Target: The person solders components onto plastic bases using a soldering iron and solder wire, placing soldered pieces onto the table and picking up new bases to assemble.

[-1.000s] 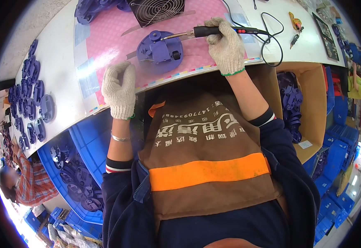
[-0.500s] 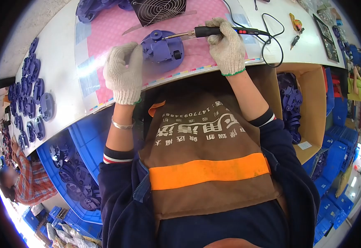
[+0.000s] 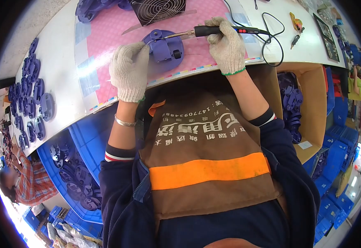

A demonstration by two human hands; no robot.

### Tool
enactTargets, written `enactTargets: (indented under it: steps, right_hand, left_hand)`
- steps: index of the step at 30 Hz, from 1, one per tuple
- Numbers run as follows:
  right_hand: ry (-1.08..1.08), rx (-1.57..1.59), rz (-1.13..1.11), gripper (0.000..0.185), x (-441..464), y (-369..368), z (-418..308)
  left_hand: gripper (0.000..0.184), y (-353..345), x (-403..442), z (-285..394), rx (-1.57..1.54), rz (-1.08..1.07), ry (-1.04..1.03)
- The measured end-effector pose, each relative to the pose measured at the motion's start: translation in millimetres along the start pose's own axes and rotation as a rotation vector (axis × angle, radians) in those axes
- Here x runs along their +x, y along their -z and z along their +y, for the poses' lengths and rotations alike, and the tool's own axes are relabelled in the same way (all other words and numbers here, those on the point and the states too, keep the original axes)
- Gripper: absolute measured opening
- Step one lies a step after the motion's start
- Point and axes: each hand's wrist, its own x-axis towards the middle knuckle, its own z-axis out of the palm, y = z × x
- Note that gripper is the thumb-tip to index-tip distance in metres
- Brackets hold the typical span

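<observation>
My right hand [image 3: 226,45], in a white knit glove, grips the black handle of a soldering iron [image 3: 207,31]. The iron's metal tip points left and reaches the upper part of a purple plastic housing [image 3: 162,50], which lies on a pink mat. My left hand [image 3: 129,70], gloved too, is at the left edge of this housing with thumb and fingers pinched together. A thin wire [image 3: 150,41] seems to run from those fingertips toward the iron's tip. Whether the left fingers also touch the housing, I cannot tell.
A black fan [image 3: 160,10] stands behind the housing, with more purple parts [image 3: 90,10] to its left. Several purple pieces [image 3: 46,106] line the table's left side. A blue crate [image 3: 44,165] and a cardboard box [image 3: 312,99] hold others. The iron's cable [image 3: 283,33] loops rightward. A co-worker [image 3: 34,180] sits left.
My left hand has moved slightly right and its fingertips have come together by the housing's upper left edge. My right hand and the iron have barely moved.
</observation>
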Motion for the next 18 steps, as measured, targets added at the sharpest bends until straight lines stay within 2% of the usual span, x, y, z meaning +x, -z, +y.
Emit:
enactTargets:
  steps: [2,4,7,14,18]
  right_hand:
    - [0.022,-0.044,-0.139,0.023,5,12,4]
    - [0.039,-0.087,-0.159,0.022,7,15,5]
    - [0.051,-0.13,-0.052,0.019,4,6,4]
    - [0.051,-0.145,-0.05,0.02,3,4,2]
    - [0.167,-0.48,-0.09,0.028,5,12,3]
  left_hand:
    - [0.012,0,0,0,0.003,-0.002,0.002]
    - [0.013,0,0,1,0.007,-0.005,0.005]
    - [0.013,0,-1,-1,0.003,-0.004,0.008]
    - [0.013,-1,0,0,0.011,-0.003,0.024]
    - [0.012,-2,0,0,0.025,-0.007,0.044]
